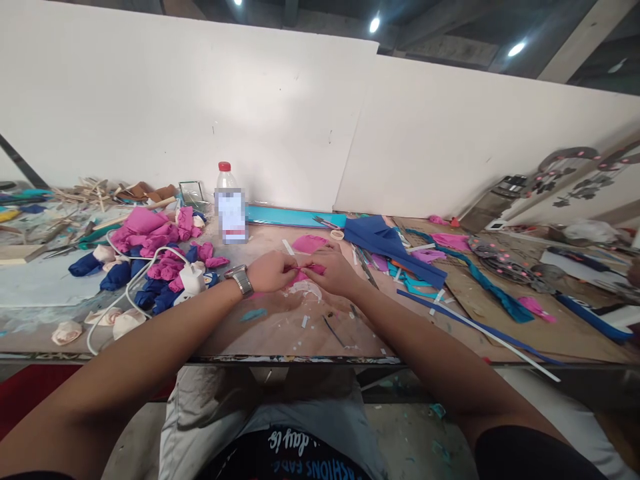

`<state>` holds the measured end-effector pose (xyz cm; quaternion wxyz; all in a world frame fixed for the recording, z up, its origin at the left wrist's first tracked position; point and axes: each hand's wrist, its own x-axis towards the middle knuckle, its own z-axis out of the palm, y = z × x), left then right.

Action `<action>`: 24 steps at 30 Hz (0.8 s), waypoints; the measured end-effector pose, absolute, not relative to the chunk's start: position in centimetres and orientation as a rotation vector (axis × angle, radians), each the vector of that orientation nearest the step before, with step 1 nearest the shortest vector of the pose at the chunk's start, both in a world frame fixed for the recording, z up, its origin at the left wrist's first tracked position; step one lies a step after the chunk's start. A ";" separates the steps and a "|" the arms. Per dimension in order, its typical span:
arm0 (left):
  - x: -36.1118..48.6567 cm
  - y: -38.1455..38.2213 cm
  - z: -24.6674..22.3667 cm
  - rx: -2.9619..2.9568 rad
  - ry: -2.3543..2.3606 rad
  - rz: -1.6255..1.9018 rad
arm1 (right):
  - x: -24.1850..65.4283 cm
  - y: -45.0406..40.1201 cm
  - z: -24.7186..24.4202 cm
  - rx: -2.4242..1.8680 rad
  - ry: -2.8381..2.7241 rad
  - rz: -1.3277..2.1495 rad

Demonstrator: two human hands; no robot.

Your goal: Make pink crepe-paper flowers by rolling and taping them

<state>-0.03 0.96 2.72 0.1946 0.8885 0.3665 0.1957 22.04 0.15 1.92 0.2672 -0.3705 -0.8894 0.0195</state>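
Both hands meet over the middle of the table, pinching a small piece of pink crepe paper (303,274) between the fingertips. My left hand (273,271) has a metal watch at the wrist and closes on the paper's left side. On the other side, my right hand (333,268) grips it with thumb and fingers together. Just beyond the hands lies a flat pink paper piece (309,243). White scraps (305,322) and a teal scrap (254,315) lie on the tabletop nearer to me. The fingers hide part of the held paper.
Crumpled pink and blue paper flowers (150,233) are heaped at left with a white cable and plug (190,280). A red-capped bottle (226,180) stands behind. Blue paper (385,243), scissors (325,222) and a tape roll (337,235) lie to the right, near a white strip (500,339).
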 end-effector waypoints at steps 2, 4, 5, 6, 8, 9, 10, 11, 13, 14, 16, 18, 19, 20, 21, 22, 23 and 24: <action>-0.1 1.1 2.6 2.479 1.018 0.557 | 22.1 0.2 1.9 -1.000 -2.390 0.044; -0.1 1.1 2.6 2.468 1.005 0.555 | 22.1 0.2 1.8 -0.997 -2.377 0.034; -0.1 1.1 2.7 2.461 0.999 0.552 | 22.0 0.2 1.8 -0.995 -2.373 0.030; -0.1 1.1 2.7 2.453 0.995 0.548 | 22.0 0.2 1.8 -0.994 -2.371 0.026; -0.1 1.1 2.9 2.435 0.995 0.539 | 22.0 0.1 1.8 -0.985 -2.373 0.022; -0.1 1.1 2.9 2.424 1.000 0.533 | 21.9 0.1 1.9 -0.980 -2.372 0.019; -0.1 1.2 2.9 2.409 1.007 0.528 | 21.9 0.1 1.9 -0.973 -2.371 0.015; -0.1 1.2 2.9 2.389 1.011 0.523 | 21.9 0.1 1.9 -0.966 -2.369 0.010; -0.1 1.4 2.9 2.339 0.999 0.514 | 21.9 0.1 2.0 -0.956 -2.365 -0.006; -0.1 1.5 2.8 2.313 0.984 0.511 | 21.9 0.1 2.0 -0.952 -2.365 -0.015; -0.2 1.7 2.7 2.272 0.952 0.512 | 22.0 0.1 1.9 -0.938 -2.370 -0.032; -0.2 1.9 2.5 2.245 0.929 0.532 | 22.0 0.1 1.9 -0.916 -2.378 -0.042; -0.2 1.9 2.5 2.236 0.919 0.545 | 22.0 0.1 2.0 -0.906 -2.381 -0.042; -0.2 2.0 2.4 2.231 0.910 0.556 | 22.0 0.1 2.0 -0.902 -2.383 -0.039; -0.2 2.1 2.3 2.231 0.904 0.561 | 22.0 0.1 2.0 -0.902 -2.384 -0.034; -0.2 2.1 2.3 2.233 0.904 0.561 | 22.0 0.1 2.0 -0.906 -2.384 -0.030; -0.3 2.1 2.2 2.237 0.909 0.558 | 22.1 0.1 2.1 -0.913 -2.381 -0.028; -0.3 2.1 2.2 2.243 0.917 0.555 | 22.1 0.1 2.1 -0.922 -2.375 -0.030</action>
